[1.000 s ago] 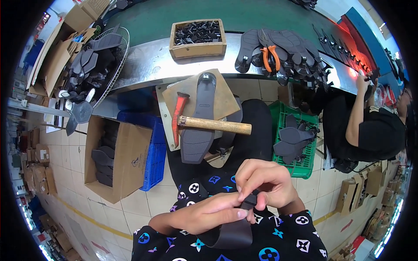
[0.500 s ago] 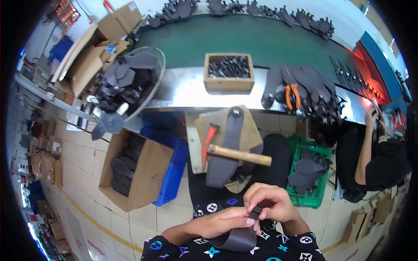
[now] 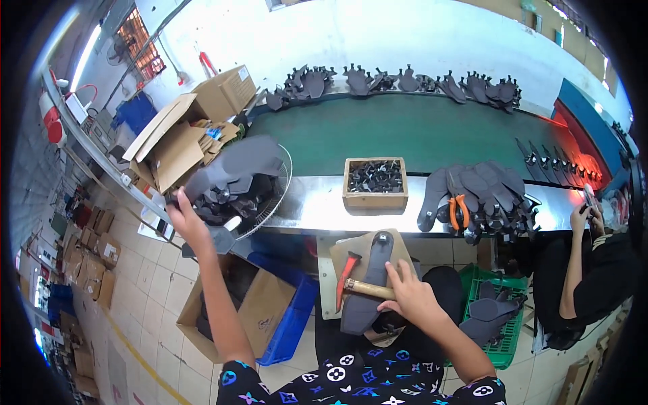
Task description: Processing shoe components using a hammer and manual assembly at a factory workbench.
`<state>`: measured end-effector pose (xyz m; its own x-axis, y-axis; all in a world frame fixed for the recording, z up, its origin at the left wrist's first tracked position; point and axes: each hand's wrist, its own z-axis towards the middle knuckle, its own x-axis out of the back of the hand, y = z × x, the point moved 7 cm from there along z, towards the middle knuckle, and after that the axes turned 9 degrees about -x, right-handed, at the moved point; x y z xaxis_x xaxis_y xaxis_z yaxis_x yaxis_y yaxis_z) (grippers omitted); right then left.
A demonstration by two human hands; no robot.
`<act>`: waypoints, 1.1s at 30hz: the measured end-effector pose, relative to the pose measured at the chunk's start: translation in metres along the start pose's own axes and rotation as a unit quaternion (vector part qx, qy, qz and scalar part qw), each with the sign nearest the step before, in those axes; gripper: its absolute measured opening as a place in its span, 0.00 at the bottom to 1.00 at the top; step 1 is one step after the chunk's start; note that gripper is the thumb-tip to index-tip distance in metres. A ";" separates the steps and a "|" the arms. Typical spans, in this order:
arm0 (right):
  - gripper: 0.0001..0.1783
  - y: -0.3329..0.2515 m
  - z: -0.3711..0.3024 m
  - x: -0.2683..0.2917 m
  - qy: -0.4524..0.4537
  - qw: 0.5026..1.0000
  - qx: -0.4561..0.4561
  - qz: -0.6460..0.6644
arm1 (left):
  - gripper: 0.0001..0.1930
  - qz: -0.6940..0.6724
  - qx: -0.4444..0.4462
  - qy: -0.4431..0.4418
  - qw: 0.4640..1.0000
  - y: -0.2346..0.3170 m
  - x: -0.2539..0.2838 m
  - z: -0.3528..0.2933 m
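A seated worker is reaching two ways at once at a shoe-assembly bench. The left hand [image 3: 181, 217] is stretching out to the wire basket [image 3: 273, 196] left of the wooden work board [image 3: 351, 256], fingers curling against the heap of grey sole pieces [image 3: 233, 169] piled there; whether they are closed on one piece cannot be told from here. The right hand [image 3: 408, 297] is resting on the board itself, fingers spread across the wooden handle of the hammer [image 3: 361, 287], touching but not yet wrapped around it. A dark sole [image 3: 368, 283] is lying lengthwise on the board under the hammer.

Beyond the board, a small wooden box of black fittings [image 3: 375, 181] is sitting on the steel shelf, with orange-handled pliers [image 3: 457, 210] to its right among more soles. A green crate [image 3: 503, 317] is standing right of the board.

By the look of it, the worker is fetching a fresh piece; the next move seems to call for a firm pinch and a lift clear of the basket's rim.
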<state>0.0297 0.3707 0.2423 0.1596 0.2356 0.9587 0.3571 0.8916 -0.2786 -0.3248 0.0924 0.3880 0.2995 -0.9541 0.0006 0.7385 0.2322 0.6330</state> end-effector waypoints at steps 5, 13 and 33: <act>0.34 0.016 -0.013 -0.012 0.041 0.999 0.029 0.015 | 0.33 0.285 -0.161 -0.066 0.943 -0.040 -0.017 0.003; 0.11 0.012 -0.077 -0.008 -0.092 0.687 -0.107 0.712 | 0.25 -0.189 -0.075 -0.529 0.824 0.091 -0.181 -0.261; 0.07 0.116 -0.196 -0.003 0.329 0.762 -0.228 0.509 | 0.06 0.047 -0.323 -0.564 0.758 0.060 -0.371 -0.236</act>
<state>0.2515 0.3979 0.1959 0.9409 0.3365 0.0377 -0.0014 0.1153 -0.9933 -0.2490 0.5051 0.2432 -0.0687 -0.3977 0.9149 0.9970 0.0061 0.0775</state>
